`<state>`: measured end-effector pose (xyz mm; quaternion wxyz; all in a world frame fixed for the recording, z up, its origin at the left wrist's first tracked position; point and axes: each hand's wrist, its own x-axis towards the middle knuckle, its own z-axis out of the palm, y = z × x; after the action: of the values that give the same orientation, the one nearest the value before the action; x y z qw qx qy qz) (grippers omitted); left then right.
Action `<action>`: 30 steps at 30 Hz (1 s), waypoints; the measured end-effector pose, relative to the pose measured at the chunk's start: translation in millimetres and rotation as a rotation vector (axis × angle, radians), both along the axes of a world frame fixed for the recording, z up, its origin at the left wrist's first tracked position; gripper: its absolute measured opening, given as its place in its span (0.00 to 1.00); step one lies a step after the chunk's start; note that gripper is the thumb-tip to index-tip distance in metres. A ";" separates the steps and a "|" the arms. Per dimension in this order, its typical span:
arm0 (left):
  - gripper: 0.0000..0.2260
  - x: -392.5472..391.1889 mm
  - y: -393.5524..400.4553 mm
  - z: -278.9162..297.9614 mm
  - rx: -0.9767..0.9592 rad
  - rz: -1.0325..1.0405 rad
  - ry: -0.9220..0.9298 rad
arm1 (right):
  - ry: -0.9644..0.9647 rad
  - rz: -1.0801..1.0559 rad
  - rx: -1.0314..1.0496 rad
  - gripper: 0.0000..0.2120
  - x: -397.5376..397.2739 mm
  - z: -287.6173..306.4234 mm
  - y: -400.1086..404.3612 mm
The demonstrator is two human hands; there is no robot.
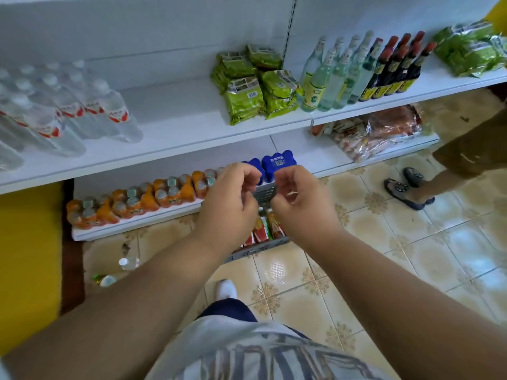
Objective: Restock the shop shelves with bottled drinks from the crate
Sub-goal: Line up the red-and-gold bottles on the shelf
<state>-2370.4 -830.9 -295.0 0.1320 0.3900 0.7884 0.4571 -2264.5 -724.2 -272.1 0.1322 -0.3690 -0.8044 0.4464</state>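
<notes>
My left hand and my right hand hover side by side in front of the bottom shelf, fingers loosely curled, with nothing visible in either. Beneath them a grey crate stands on the floor, mostly hidden by my hands; bottles with red and green labels show inside it. Just behind my hands, blue shrink-wrapped packs sit on the bottom shelf. A row of orange drink packs runs to their left. Clear water bottles fill the left of the middle shelf.
Green snack bags, pale glass bottles and dark bottles stand on the middle shelf. Two loose bottles lie on the tiled floor at the left. Another person's legs and sandals are at the right.
</notes>
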 end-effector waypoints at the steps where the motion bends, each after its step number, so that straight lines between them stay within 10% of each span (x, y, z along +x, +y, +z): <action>1: 0.20 -7.8 7.5 -4.3 -0.003 -0.013 -0.011 | -0.009 -0.006 -0.002 0.17 -6.4 -3.7 7.2; 11: 0.18 -86.5 73.5 -88.7 -0.095 0.061 -0.142 | -0.085 -0.005 -0.112 0.13 -74.3 -102.5 75.3; 25: 0.12 -70.9 127.7 -482.3 -0.395 0.552 -0.640 | -0.414 0.093 -0.246 0.04 -116.9 -496.8 136.2; 30: 0.07 -67.3 136.8 -586.9 -0.580 0.590 -0.760 | -0.659 0.115 -0.272 0.24 -111.5 -615.0 155.5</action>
<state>-2437.8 -694.0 -882.0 0.3750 -0.0912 0.8545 0.3477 -2376.0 -568.7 -887.1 -0.2097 -0.4615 -0.7566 0.4130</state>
